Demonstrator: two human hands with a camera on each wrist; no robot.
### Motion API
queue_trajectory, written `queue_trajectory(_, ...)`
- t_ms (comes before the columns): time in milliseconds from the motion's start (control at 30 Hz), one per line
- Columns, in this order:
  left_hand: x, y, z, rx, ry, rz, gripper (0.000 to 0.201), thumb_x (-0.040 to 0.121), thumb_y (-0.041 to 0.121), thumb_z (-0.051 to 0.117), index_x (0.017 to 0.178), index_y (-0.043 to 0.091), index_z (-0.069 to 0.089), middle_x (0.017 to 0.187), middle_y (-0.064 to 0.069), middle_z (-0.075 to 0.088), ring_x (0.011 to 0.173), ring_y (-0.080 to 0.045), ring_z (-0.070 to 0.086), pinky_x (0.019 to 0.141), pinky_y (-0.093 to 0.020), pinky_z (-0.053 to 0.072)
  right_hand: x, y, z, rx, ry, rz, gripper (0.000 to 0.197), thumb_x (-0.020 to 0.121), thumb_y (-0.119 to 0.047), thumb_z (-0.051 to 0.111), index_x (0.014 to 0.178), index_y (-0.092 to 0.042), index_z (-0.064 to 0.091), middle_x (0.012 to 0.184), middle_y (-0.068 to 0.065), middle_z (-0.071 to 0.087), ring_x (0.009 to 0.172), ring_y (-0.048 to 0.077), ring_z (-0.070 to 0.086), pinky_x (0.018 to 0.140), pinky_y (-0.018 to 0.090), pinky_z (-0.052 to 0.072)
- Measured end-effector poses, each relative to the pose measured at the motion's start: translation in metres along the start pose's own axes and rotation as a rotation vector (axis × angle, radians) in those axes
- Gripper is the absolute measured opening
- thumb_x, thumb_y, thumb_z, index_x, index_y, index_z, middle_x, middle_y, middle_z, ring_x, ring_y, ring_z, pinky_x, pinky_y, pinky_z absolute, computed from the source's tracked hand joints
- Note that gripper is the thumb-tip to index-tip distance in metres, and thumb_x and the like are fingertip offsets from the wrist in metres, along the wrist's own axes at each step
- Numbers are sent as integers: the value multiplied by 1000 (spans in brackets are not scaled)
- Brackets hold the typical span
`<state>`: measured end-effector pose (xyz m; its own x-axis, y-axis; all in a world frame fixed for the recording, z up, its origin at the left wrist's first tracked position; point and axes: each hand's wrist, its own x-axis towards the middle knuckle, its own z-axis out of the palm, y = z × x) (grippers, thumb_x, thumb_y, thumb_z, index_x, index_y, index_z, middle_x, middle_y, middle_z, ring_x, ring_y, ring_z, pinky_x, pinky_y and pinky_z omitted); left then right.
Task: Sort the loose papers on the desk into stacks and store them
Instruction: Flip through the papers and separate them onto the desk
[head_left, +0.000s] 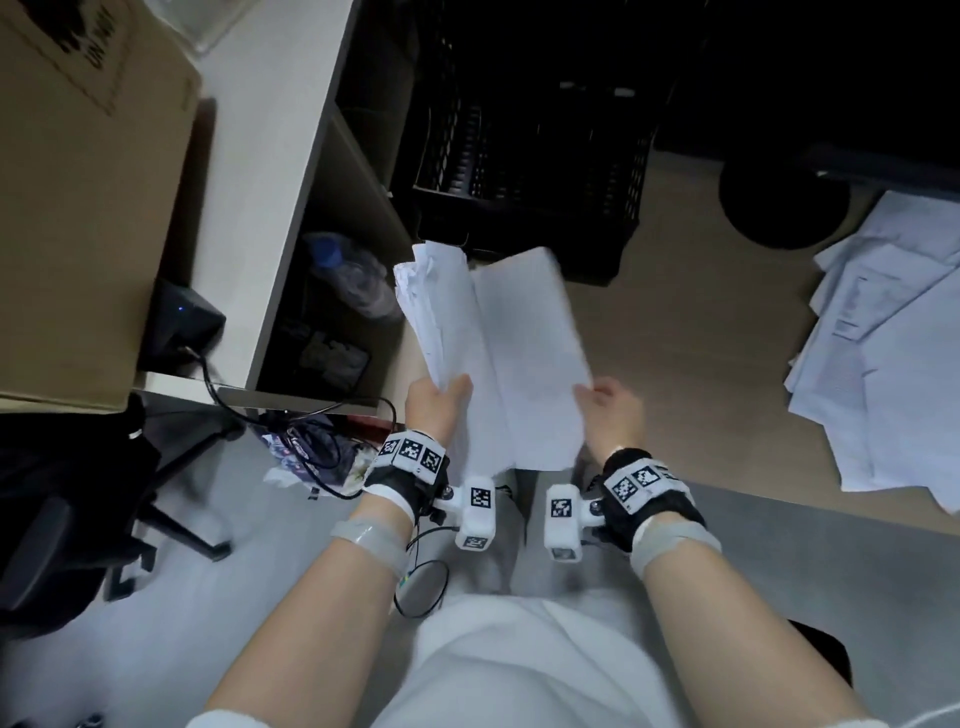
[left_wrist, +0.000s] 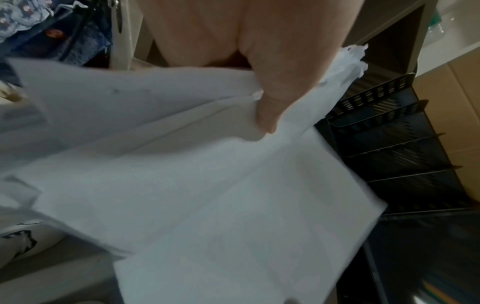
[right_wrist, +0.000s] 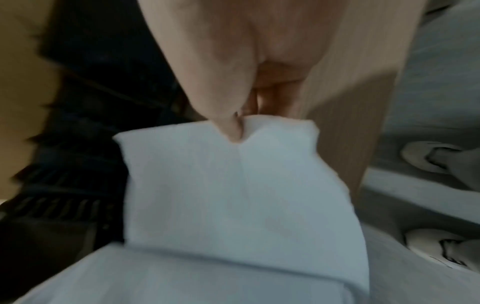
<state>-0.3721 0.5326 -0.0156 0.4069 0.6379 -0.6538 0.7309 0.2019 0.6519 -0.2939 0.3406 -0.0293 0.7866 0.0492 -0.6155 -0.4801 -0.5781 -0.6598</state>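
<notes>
L hand gripping paper stack by near edge, R hand pinching top sheet corner, thumb on top, sheet between hands, black tray beyond hands, loose papers right of R hand

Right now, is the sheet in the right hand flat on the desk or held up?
Held up. The right hand pinches the sheet above the desk, beside the left hand's bundle.

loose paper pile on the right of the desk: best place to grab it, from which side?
Judging from the head view, take the loose pile at its near edge, coming from the person's side with the right hand once it frees up. The sheets lie fanned and overlapping, corners jutting toward the desk edge, so fingers can probably slide under there. Square them first, or some may slip.
</notes>
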Motion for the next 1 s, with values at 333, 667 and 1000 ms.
queue_trajectory(333,0,-9,-11,-68,-17,13,5,92,10,66,96,11,68,84,-4,72,75,-17,68,71,-27,57,40,33,34,-185,76,199,29,90,-31,52,113,-16,61,102,12,69,87,37,65,77,39,51)
queue_trajectory(667,-2,-7,-1,-45,-102,93,29,98,30,61,117,9,69,105,-2,73,97,-16,69,93,-34,53,19,-11,29,34,-116,-197,42,85,-26,74,125,-24,61,122,-5,63,108,16,59,93,36,50)
queue_trajectory(1000,-25,21,25,83,-387,170,46,105,51,34,111,18,65,114,-4,70,107,-19,65,99,-34,49,-10,-4,10,72,-458,-210,102,59,-38,90,146,-35,36,141,-15,50,128,6,49,109,31,41)
